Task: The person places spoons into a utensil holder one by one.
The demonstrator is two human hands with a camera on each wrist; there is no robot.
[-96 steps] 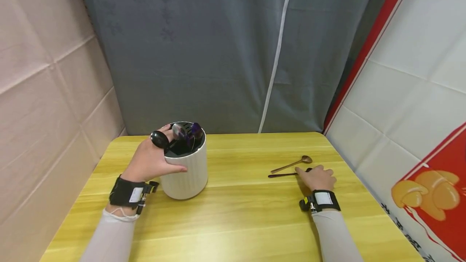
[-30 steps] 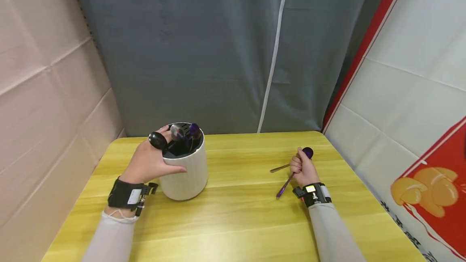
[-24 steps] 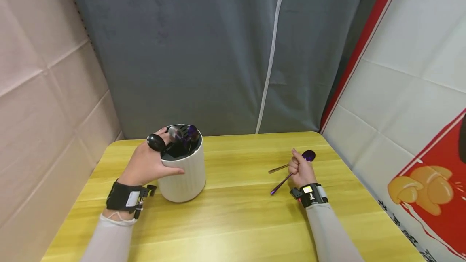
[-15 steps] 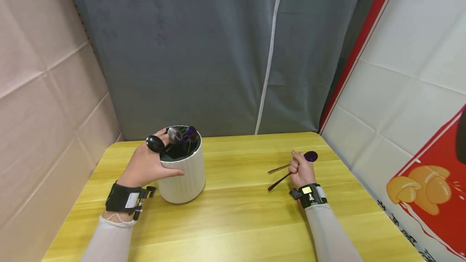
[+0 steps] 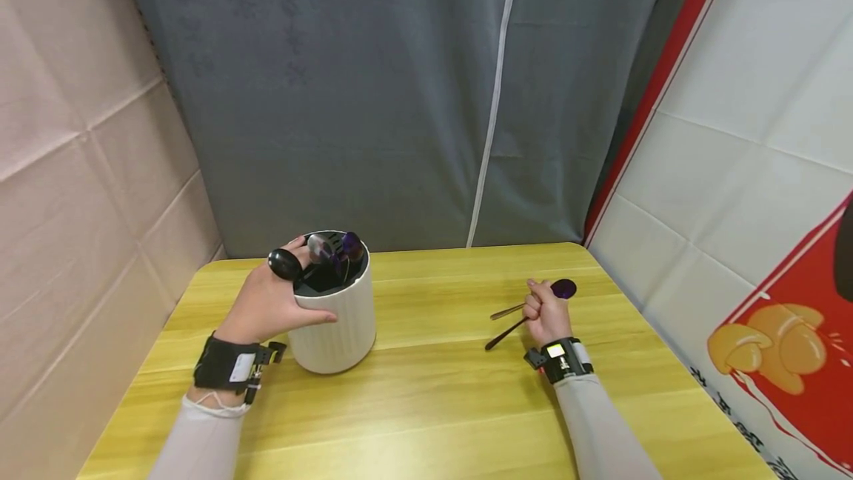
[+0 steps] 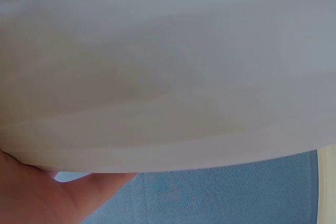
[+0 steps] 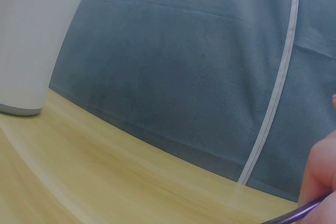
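Observation:
My left hand [image 5: 263, 301] grips the white ribbed utensil holder [image 5: 343, 335] at its left side, thumb along the outer wall. The holder's pale wall [image 6: 173, 77] fills most of the left wrist view. Out of its dark opening rise a black rounded utensil head [image 5: 285, 264] and several metallic and purple ones. At the right, my right hand [image 5: 548, 317] holds a purple spoon [image 5: 564, 288] in curled fingers, its handle slanting down toward the lower left. Behind that hand lies a copper-coloured spoon [image 5: 505, 312] on the table; only its handle shows.
The yellow wood-grain table [image 5: 413, 406] ends at a grey curtain [image 5: 366, 110] with a white strip. Pale cloth [image 5: 80, 206] hangs on the left, and a white and red printed sheet [image 5: 753, 169] closes off the right.
My right hand has picked up the purple spoon from beside the copper one and turned it, then shifted slightly left with it. My left hand stays on the holder.

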